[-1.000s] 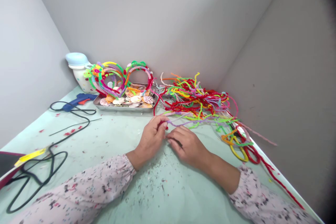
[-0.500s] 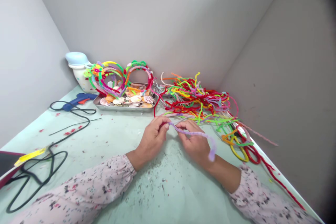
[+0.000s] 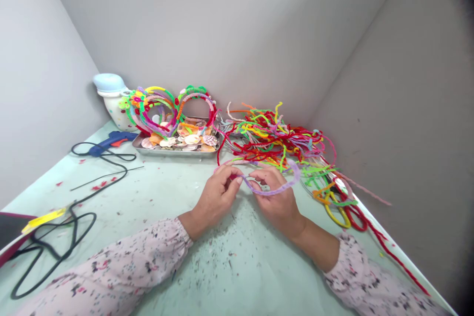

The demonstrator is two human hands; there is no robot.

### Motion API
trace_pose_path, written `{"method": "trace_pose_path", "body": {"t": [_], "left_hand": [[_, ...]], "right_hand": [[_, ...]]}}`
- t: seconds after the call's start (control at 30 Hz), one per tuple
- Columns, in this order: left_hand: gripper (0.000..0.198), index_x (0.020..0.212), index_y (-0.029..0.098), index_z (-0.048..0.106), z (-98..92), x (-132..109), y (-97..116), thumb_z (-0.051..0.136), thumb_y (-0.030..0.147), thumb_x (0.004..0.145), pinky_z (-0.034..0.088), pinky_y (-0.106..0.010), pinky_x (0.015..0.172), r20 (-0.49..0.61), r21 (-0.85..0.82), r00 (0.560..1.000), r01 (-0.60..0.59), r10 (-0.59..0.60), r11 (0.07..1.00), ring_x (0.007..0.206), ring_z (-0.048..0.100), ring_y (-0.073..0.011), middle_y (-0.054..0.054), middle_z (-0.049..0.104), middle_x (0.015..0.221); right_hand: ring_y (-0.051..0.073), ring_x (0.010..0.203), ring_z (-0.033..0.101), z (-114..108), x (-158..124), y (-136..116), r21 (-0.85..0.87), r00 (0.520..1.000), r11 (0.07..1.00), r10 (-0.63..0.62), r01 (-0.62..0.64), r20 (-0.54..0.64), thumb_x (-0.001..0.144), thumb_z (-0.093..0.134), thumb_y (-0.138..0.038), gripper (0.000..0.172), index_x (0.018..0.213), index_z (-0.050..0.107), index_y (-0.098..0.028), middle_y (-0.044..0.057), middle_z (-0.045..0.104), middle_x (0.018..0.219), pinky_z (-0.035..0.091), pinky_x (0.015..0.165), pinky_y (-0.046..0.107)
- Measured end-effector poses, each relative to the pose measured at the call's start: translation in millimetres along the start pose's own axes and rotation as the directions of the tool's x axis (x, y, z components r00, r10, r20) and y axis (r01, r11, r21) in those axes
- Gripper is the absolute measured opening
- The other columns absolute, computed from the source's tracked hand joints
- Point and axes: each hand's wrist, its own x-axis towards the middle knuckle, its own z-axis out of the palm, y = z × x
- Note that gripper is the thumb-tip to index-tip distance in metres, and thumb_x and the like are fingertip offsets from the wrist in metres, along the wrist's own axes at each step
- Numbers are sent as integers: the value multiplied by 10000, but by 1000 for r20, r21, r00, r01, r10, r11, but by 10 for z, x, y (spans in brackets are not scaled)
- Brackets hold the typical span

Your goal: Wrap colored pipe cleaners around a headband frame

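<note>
Both of my hands are raised just above the pale green table mat [image 3: 237, 276], close together. My left hand [image 3: 217, 197] pinches one end of a lilac pipe cleaner [image 3: 272, 190]. The stem curves across my right hand [image 3: 277, 192], whose fingers also grip it, and its free end rises at the right. A tangled pile of multicoloured pipe cleaners [image 3: 274, 140] lies just beyond my hands. A few strands touch the area near my left fingertips.
A metal tray of seashells [image 3: 174, 153] stands at the back, with colourful decorated headbands [image 3: 166, 108] propped behind it. To the left are a blue glue gun [image 3: 111, 142] and its black cord [image 3: 74, 222]. Loose scraps dot the mat, and walls close the back and sides.
The free end of the lilac pipe cleaner has swung from hanging down at the right to curving upward. My hands have stayed close together, with the stem still in them.
</note>
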Motion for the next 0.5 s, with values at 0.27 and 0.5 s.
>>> {"method": "trace_pose_path", "body": {"t": [0.27,0.5], "left_hand": [[181,875,180,581,7,4,1,441,288,911,375,-230,563,6,-17,1000,21,-21,1000,580,487,-122,2,548,674],[169,886,182,563,12,19,-8,442,297,904,359,-223,512,60,-79,993,104,-100,991,483,459,-110,45,492,546]], "right_hand": [[225,905,589,22,-23,45,-1,989,989,145,-145,-15,873,534,-265,178,1045,570,-242,67,624,983,495,792,400],[204,870,605,34,-5,74,111,950,944,311,-310,8,860,545,-301,200,1039,583,-222,51,646,941,478,793,361]]}}
